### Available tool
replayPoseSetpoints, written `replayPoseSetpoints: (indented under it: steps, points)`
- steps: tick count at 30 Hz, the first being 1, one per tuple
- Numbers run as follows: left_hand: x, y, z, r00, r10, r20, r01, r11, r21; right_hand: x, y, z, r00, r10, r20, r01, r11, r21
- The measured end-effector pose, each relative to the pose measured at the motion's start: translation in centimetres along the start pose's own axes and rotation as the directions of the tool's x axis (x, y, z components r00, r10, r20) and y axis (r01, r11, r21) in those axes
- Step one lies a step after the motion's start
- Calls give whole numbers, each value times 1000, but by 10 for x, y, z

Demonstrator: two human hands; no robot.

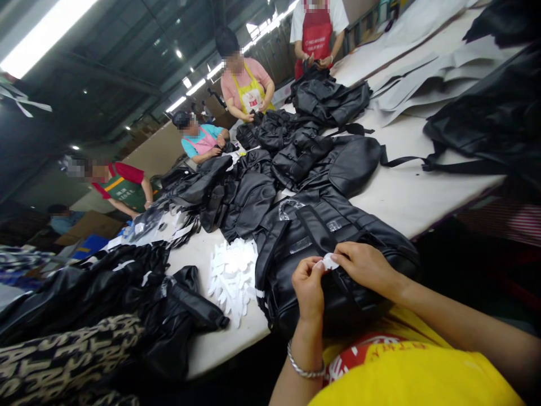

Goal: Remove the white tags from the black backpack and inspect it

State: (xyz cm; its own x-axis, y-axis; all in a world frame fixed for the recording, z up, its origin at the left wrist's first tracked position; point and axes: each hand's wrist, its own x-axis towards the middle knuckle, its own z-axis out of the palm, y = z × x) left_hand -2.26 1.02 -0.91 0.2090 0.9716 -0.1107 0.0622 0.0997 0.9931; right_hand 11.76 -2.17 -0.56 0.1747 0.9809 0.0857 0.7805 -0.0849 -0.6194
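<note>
Between my two hands is a small white paper piece (pixel 329 261), pinched at both ends. My left hand (pixel 308 285) grips its left end with thumb and fingertips. On the other end, the thumb and fingers of my right hand (pixel 366 268) are closed. Both hands hover just over a black backpack (pixel 283 270) lying in front of me at the table's edge. Strips of clear film show on its straps and handle. Left of the backpack, a loose pile of white paper pieces (pixel 233 276) lies on the table.
More black bags (pixel 249 197) cover the long pale table (pixel 422 197), with grey sheets (pixel 439 84) at the right. Several co-workers in aprons (pixel 249 93) stand along the far side. A patterned sleeve (pixel 71 361) reaches in at lower left beside black bag parts (pixel 105 282).
</note>
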Motion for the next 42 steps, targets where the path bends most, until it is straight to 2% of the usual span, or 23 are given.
replayPoseSetpoints:
  steps: [5,10,17,20,23,27,32,38,42]
  points:
    - [4,7,2,995,-99,17,101,991,-89,1,4,3,999,-52,-16,52,999,-13]
    - [5,7,2,981,-195,20,196,970,-141,1,2,3,999,-35,-19,35,999,-11]
    - [5,1,4,973,-228,26,229,973,-35,2,5,3,999,-11,33,6,992,129]
    - [5,-1,6,980,-197,11,198,979,-44,3,6,3,998,17,56,-23,994,110]
    - [5,1,5,990,-132,38,129,988,88,4,6,1,996,45,81,-51,996,74]
    - [5,2,2,990,-103,100,79,971,225,7,7,-1,989,47,142,-66,989,133]
    - [4,-2,3,993,-93,77,76,977,201,10,10,-2,982,54,179,-92,973,211]
    - [0,0,4,996,-36,85,15,974,227,10,12,-1,985,69,160,-105,968,229]
    - [1,2,4,993,-33,111,9,977,212,9,10,-2,977,73,200,-133,943,306]
